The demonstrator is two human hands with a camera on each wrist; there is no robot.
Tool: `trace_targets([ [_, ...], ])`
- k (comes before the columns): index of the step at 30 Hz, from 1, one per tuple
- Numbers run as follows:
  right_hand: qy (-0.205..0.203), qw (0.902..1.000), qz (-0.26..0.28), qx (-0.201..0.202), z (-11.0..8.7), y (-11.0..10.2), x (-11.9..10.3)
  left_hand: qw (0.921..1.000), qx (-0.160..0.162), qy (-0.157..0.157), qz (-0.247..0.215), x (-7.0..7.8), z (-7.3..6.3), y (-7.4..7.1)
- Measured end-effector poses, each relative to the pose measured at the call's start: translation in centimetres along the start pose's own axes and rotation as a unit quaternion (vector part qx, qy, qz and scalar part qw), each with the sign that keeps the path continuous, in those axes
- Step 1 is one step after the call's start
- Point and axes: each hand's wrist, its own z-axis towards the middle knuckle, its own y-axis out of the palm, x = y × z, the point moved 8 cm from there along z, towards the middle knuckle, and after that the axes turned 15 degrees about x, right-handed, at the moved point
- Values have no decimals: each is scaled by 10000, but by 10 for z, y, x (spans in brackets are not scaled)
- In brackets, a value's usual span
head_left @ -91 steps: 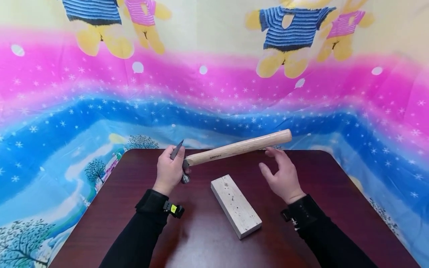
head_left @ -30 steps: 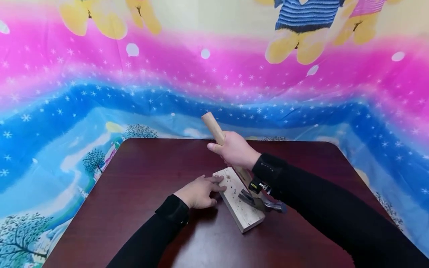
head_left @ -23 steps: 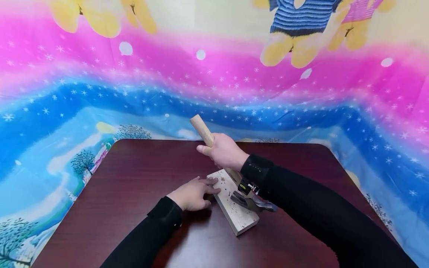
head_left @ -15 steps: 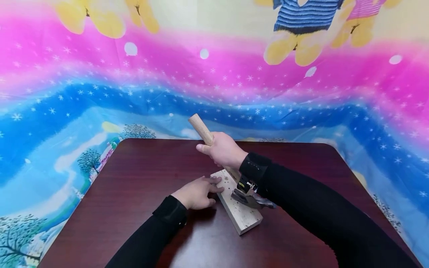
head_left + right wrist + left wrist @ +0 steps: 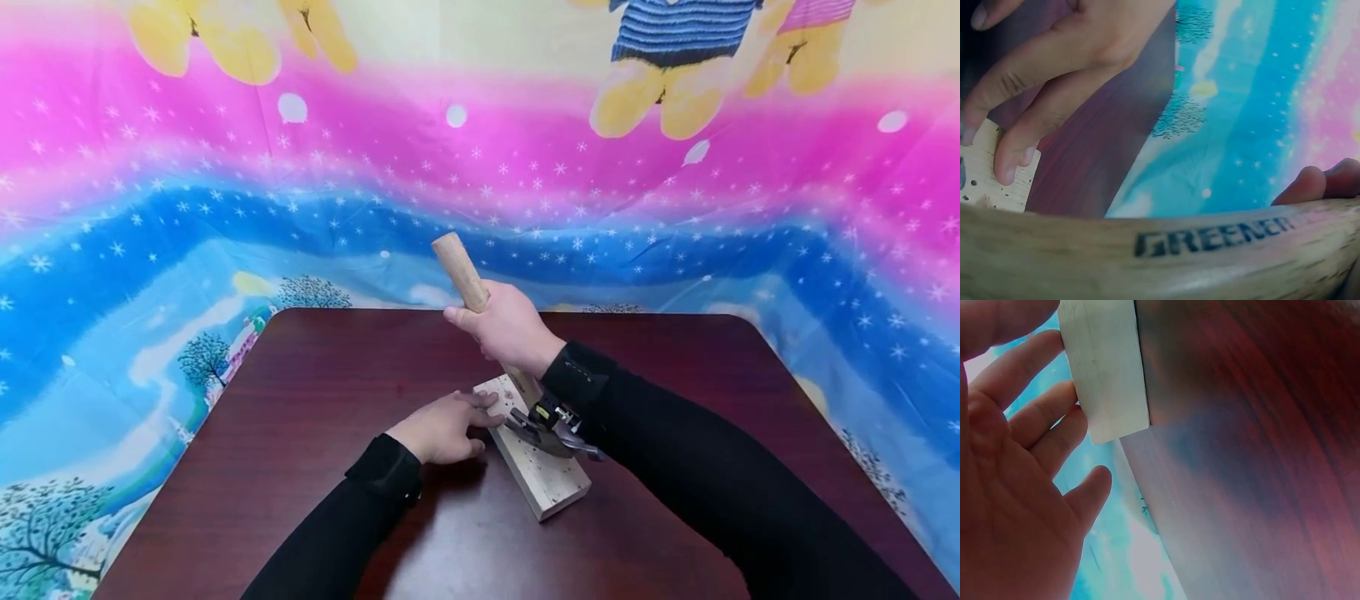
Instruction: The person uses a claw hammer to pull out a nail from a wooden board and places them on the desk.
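Observation:
A pale wooden block (image 5: pixel 555 483) with small holes lies slantwise on the table. My left hand (image 5: pixel 438 429) reaches over its far left edge, with fairly straight fingers resting on it; the left wrist view shows the fingertips (image 5: pixel 1054 340) against the block's side. My right hand (image 5: pixel 513 327) grips the wooden handle (image 5: pixel 459 268) of a claw hammer, whose butt end points up and away. Its metal head (image 5: pixel 543 437) is over the block near my left fingertips; whether it touches the wood is hard to tell. My right wrist and sleeve partly cover the head.
The dark red-brown table (image 5: pixel 337 358) has rounded far corners. Behind and around it hangs a printed cloth (image 5: pixel 360 192) with snowflakes, trees and bears. Black sleeves with wrist-worn cameras cover both forearms.
Three seconds ago my left hand held the hammer by its head; now my right hand grips the handle and the left rests on the block. Lately the hammer head has shifted slightly away along the block.

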Motion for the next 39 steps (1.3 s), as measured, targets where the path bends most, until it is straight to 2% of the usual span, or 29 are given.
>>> trace_targets([
  [6, -176, 9976, 235, 621, -10, -31, 1, 9999, 107, 95, -91, -2, -1, 1],
  [9, -267, 9967, 271, 722, -14, -37, 0, 9997, 197, 93, -83, -3, -1, 1],
  [14, -423, 9973, 194, 572, -14, -35, -9, 9995, 297, 86, -46, -3, -1, -7],
  [17, -140, 9981, 476, 372, -17, -34, -6, 9998, 212, 36, 3, -1, -2, -1],
  [19, 77, 9959, 888, 141, -17, -33, -7, 9998, 209, 18, 45, -1, -2, 4],
  [22, 275, 9862, 1621, -216, -14, -33, -21, 9993, 338, 27, 164, 1, -3, 5],
  [25, 464, 9692, 2368, -496, -7, -37, -40, 9981, 548, 111, 265, 5, -2, 6],
  [28, 798, 9538, 2819, -661, -2, -38, -48, 9966, 710, 239, 357, 10, 1, 8],
  [31, 1136, 9463, 2962, -625, 0, -34, -49, 9935, 906, 469, 508, 14, 3, 11],
  [33, 1207, 9450, 2987, -568, -2, -31, -48, 9902, 1090, 657, 572, 16, 4, 11],
  [35, 1096, 9493, 2914, -427, -3, -30, -48, 9870, 1271, 767, 618, 17, 4, 10],
  [39, 651, 9601, 2719, 2, -4, -36, -52, 9859, 1503, 641, 366, 16, 7, 6],
])
